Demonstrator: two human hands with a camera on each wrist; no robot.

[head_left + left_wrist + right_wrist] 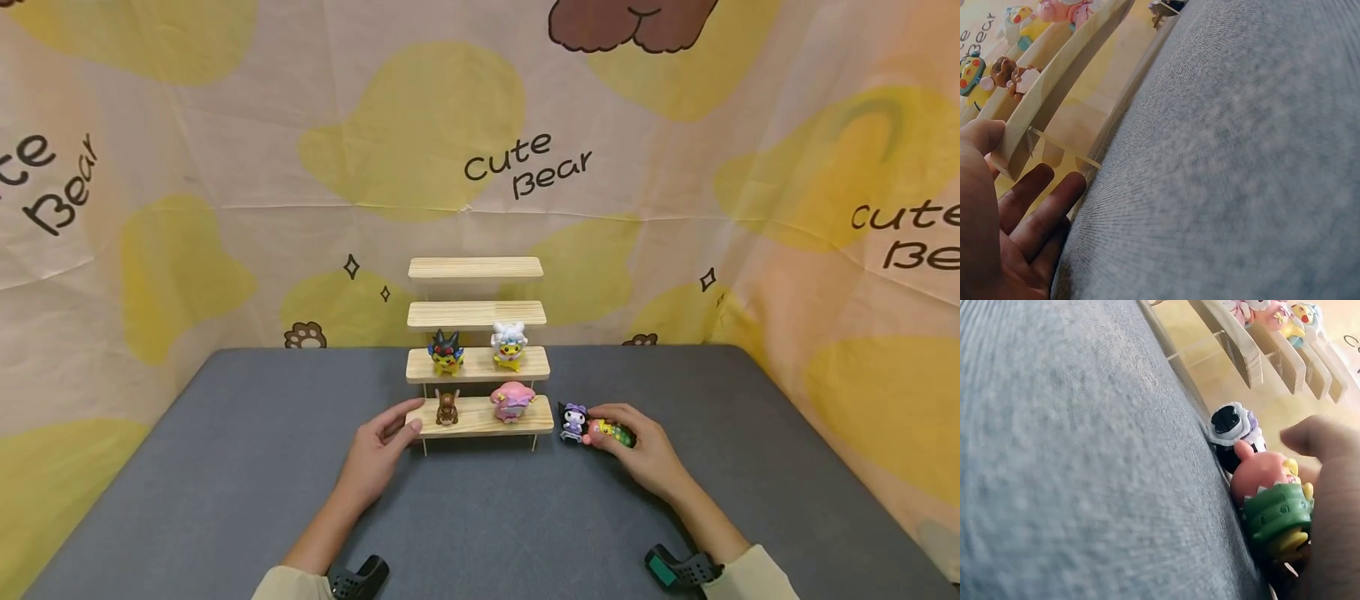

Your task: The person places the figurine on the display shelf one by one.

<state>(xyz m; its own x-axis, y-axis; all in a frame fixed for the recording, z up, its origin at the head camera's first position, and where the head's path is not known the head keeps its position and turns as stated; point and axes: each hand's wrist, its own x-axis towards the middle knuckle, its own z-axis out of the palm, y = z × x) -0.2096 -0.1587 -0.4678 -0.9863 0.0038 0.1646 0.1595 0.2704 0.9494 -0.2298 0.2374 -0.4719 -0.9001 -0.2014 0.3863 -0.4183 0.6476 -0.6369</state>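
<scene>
My left hand (381, 446) holds the left end of the lowest wooden shelf (480, 427), thumb on top and other fingers beside and under it. My right hand (641, 446) is on the table right of the stand, thumb and fingers around a figurine with a pink head and green ringed body (1279, 509). That figurine lies on its side. Right against its head is a black-and-purple hooded figurine (573, 422). On the lowest shelf stand a small brown figurine (447, 408) and a pink one (513, 402).
One shelf up stand a dark-hooded yellow figurine (446, 353) and a white-hooded yellow one (510, 346). Two higher shelves, the third tier (477, 314) and top tier (476, 267), rise behind. A grey cloth (480, 525) covers the table; a printed curtain (247, 167) hangs behind.
</scene>
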